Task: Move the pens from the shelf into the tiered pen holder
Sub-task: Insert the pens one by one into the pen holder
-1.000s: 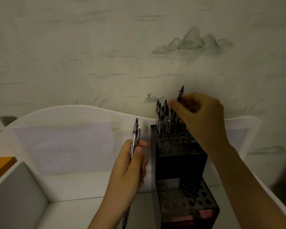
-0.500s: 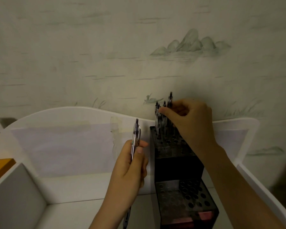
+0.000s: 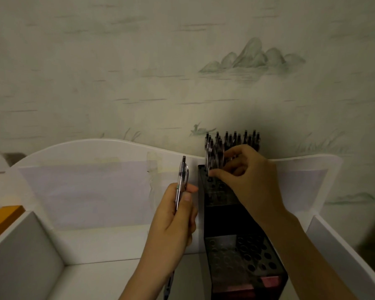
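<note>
Left hand (image 3: pixel 173 221): grips one clear-barrelled pen (image 3: pixel 180 182) upright, just left of the holder.
Right hand (image 3: pixel 245 180): fingers curled among the standing pens (image 3: pixel 230 141) on the upper tier; whether it pinches one cannot be told.
Tiered pen holder (image 3: pixel 223 221): black, perforated; lower tier's holes vacant.
Shelf (image 3: pixel 85 241): white, against landscape wallpaper (image 3: pixel 253 57).
</note>
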The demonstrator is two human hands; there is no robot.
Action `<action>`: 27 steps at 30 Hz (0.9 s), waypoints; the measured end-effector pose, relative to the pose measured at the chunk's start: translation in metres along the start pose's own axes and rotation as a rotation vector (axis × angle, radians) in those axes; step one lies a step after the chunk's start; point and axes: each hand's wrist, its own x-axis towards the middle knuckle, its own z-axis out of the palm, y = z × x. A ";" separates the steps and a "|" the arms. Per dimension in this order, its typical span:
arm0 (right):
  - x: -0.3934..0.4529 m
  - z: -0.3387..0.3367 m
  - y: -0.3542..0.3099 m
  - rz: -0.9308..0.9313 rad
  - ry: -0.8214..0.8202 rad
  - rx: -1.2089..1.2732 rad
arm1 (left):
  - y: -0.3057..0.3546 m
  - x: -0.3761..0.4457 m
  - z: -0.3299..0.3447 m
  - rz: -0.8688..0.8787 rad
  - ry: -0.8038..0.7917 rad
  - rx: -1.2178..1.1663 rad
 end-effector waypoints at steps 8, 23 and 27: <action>-0.031 -0.018 -0.021 -0.029 0.022 0.109 | 0.005 -0.002 0.005 -0.100 0.004 -0.067; -0.043 -0.011 -0.026 0.332 -0.362 0.619 | 0.007 -0.010 0.019 -0.037 -0.131 -0.074; -0.038 -0.018 -0.023 0.399 -0.285 0.718 | 0.005 -0.011 0.019 -0.017 -0.135 -0.040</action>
